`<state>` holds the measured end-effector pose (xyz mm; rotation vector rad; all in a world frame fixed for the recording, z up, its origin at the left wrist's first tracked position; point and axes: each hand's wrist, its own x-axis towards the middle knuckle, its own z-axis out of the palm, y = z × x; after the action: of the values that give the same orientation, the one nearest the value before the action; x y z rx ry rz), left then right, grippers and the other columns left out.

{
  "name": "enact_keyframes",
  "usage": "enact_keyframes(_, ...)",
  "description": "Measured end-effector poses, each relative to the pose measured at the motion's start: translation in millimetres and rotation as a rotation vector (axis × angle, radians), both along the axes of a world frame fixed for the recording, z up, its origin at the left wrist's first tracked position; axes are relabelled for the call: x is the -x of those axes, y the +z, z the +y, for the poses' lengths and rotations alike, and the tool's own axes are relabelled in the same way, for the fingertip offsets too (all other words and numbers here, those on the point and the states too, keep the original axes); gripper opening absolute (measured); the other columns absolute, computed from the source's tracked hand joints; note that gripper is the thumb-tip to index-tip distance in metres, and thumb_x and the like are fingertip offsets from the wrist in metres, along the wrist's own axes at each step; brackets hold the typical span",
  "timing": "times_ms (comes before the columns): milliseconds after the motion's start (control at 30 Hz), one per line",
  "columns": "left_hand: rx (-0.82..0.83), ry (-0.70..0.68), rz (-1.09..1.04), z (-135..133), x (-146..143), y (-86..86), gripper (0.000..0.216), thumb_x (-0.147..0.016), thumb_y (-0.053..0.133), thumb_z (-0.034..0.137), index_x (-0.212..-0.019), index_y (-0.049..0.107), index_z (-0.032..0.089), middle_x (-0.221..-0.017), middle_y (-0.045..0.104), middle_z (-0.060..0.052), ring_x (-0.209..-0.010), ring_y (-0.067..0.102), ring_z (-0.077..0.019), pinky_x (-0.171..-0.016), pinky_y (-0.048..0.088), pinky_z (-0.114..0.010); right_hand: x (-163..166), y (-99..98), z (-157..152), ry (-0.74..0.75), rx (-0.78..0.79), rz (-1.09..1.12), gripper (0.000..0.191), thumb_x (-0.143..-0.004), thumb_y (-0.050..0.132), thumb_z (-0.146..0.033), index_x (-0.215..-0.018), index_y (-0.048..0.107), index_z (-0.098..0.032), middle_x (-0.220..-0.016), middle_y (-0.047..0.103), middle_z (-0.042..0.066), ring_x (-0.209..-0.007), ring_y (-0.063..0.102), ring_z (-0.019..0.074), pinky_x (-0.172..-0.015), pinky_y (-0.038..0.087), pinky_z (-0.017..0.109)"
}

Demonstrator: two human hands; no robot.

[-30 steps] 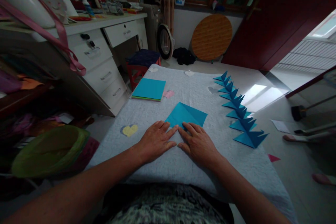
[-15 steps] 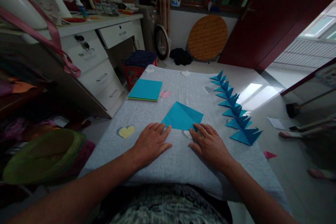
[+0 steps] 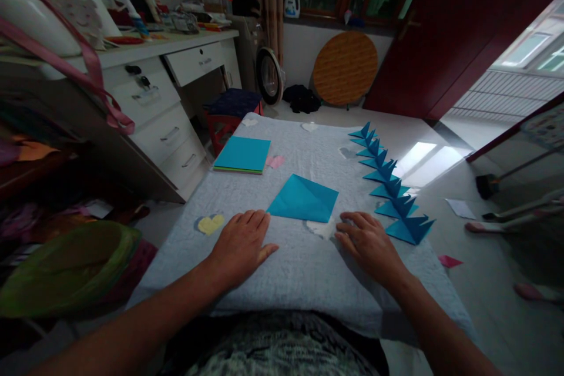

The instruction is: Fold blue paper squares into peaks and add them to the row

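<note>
A sheet of blue origami paper (image 3: 304, 200), with a faint crease across it, lies on the cloth-covered table (image 3: 291, 270) between my hands. My left hand (image 3: 244, 241) rests on the cloth at the sheet's left corner, fingers stretched out and thumb apart, holding nothing. To the right, my right hand (image 3: 368, 241) is spread just above or on the cloth, apart from the paper and with nothing in it. A row of several folded blue paper cranes (image 3: 390, 188) runs along the table's right side. At the back left is a stack of square coloured paper (image 3: 244, 154), blue on top.
A yellow heart patch (image 3: 210, 224) decorates the cloth. Beyond the table are a stool (image 3: 233, 104), a washing machine with its door open (image 3: 269, 76) and a white desk (image 3: 163, 108). A green-lined bin (image 3: 74, 264) stands at the left; a pink paper piece (image 3: 450, 261) shows at the right.
Both hands have drawn off the blue sheet and moved apart, the left one slightly leftward, the right one to the right. The sheet stays flat where it was.
</note>
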<state>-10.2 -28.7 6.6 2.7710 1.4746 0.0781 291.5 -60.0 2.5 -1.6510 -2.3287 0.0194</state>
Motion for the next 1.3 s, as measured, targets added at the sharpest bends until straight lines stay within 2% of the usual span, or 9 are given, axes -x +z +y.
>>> enact_keyframes(67, 0.041, 0.025, -0.007, 4, -2, 9.5, 0.036, -0.089, 0.065, 0.037, -0.115, 0.063, 0.012, -0.113, 0.064, -0.015, -0.106, 0.06, -0.0329, -0.092, 0.048, -0.048, 2, 7.1, 8, -0.022, -0.018, 0.099, 0.024, -0.097, 0.054, -0.029, -0.086, 0.073, -0.019, -0.109, 0.068, 0.012, -0.102, 0.06, 0.0268, -0.094, 0.047, 0.045)
enact_keyframes(233, 0.153, -0.004, -0.243, 18, -19, 29.5, 0.044, -0.09, 0.062, 0.026, -0.131, 0.051, 0.013, -0.127, 0.057, -0.014, -0.109, 0.061, -0.0281, -0.093, 0.052, -0.042, 25, 8.6, 29, -0.157, -0.021, 0.146, 0.023, -0.085, 0.067, -0.029, -0.105, 0.068, -0.017, -0.111, 0.062, 0.012, -0.103, 0.054, 0.0295, -0.09, 0.044, 0.045)
enact_keyframes(467, 0.312, -0.102, -0.451, 37, -53, 17.0, 0.071, -0.083, 0.065, 0.017, -0.147, 0.033, 0.018, -0.149, 0.043, -0.015, -0.112, 0.062, -0.0246, -0.095, 0.051, -0.038, 46, -10.5, 35, -0.15, 0.001, 0.212, 0.003, -0.081, 0.066, -0.018, -0.083, 0.066, -0.02, -0.107, 0.062, 0.008, -0.104, 0.051, 0.028, -0.089, 0.039, 0.043)
enact_keyframes(600, 0.272, -0.133, -0.511, 44, -62, 11.0, 0.031, -0.083, 0.057, 0.009, -0.112, 0.062, 0.017, -0.114, 0.065, -0.009, -0.104, 0.064, -0.0236, -0.093, 0.051, -0.038, 49, -8.0, 27, -0.03, -0.159, 0.248, 0.005, -0.086, 0.062, -0.018, -0.086, 0.066, -0.021, -0.116, 0.06, 0.008, -0.116, 0.048, 0.0285, -0.099, 0.035, 0.045)
enact_keyframes(667, 0.232, -0.137, -0.546, 47, -61, 9.0, 0.023, -0.079, 0.053, 0.003, -0.093, 0.064, 0.017, -0.098, 0.067, -0.006, -0.095, 0.064, -0.0217, -0.088, 0.052, -0.036, 48, -6.8, 25, 0.034, -0.194, 0.216, 0.008, -0.087, 0.061, -0.023, -0.093, 0.067, -0.022, -0.121, 0.059, 0.008, -0.124, 0.044, 0.0303, -0.106, 0.03, 0.049)
enact_keyframes(867, 0.183, -0.202, -0.79, 61, -45, 2.3, 0.024, -0.072, 0.053, -0.002, -0.082, 0.058, 0.019, -0.106, 0.068, -0.005, -0.101, 0.064, -0.0189, -0.091, 0.051, -0.036, 34, -9.0, 26, -0.012, -0.223, 0.109, 0.053, -0.084, 0.063, -0.028, -0.136, 0.054, -0.024, -0.145, 0.045, 0.013, -0.141, 0.029, 0.0371, -0.116, 0.017, 0.06)
enact_keyframes(1000, 0.182, -0.206, -0.902, 71, -35, 1.1, 0.021, -0.077, 0.047, -0.001, -0.075, 0.056, 0.018, -0.108, 0.069, -0.006, -0.104, 0.064, -0.0169, -0.095, 0.05, -0.035, 25, -7.7, 27, -0.013, -0.306, 0.143, 0.047, -0.079, 0.062, -0.013, -0.123, 0.064, -0.029, -0.142, 0.049, 0.01, -0.141, 0.032, 0.0361, -0.115, 0.019, 0.061)
enact_keyframes(1200, 0.325, -0.212, -0.879, 83, -29, -9.2, 0.022, -0.07, 0.046, -0.002, -0.072, 0.057, 0.017, -0.116, 0.066, -0.008, -0.111, 0.062, -0.0181, -0.099, 0.049, -0.037, 30, -10.3, 27, 0.179, -0.302, 0.174, 0.036, -0.075, 0.053, -0.002, -0.094, 0.072, -0.026, -0.131, 0.063, 0.005, -0.139, 0.042, 0.03, -0.117, 0.02, 0.059)
enact_keyframes(1300, 0.258, -0.205, -0.696, 83, -26, -11.9, 0.032, -0.067, 0.045, -0.004, -0.082, 0.062, 0.018, -0.126, 0.061, -0.009, -0.121, 0.056, -0.0209, -0.106, 0.044, -0.042, 34, -14.8, 28, 0.267, -0.214, 0.185, 0.037, -0.074, 0.05, 0.0, -0.095, 0.071, -0.022, -0.118, 0.07, 0.007, -0.122, 0.058, 0.0261, -0.11, 0.038, 0.051)
